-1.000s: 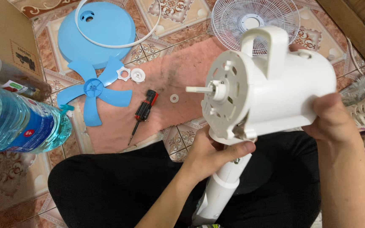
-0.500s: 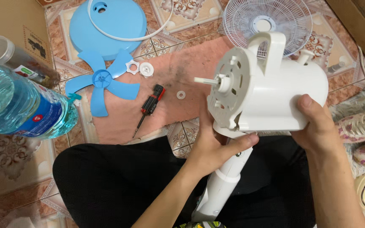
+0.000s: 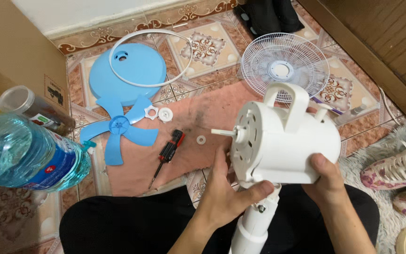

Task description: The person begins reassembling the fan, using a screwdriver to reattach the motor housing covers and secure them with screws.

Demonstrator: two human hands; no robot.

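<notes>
Two hands grip one white fan motor housing (image 3: pixel 285 141) over the lap: left hand (image 3: pixel 226 195) wrapped under its front, right hand (image 3: pixel 327 181) clasping its rear. Beyond lie one screwdriver (image 3: pixel 167 153), one blue blade (image 3: pixel 118 134), one wire grille (image 3: pixel 285 66).

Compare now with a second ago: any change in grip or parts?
Left hand shifted from under the white motor housing to its front edge, thumb on the neck joint. Right hand keeps its grip on the rear. Blue fan blade, screwdriver and wire grille lie unmoved; only the view shifted.
</notes>
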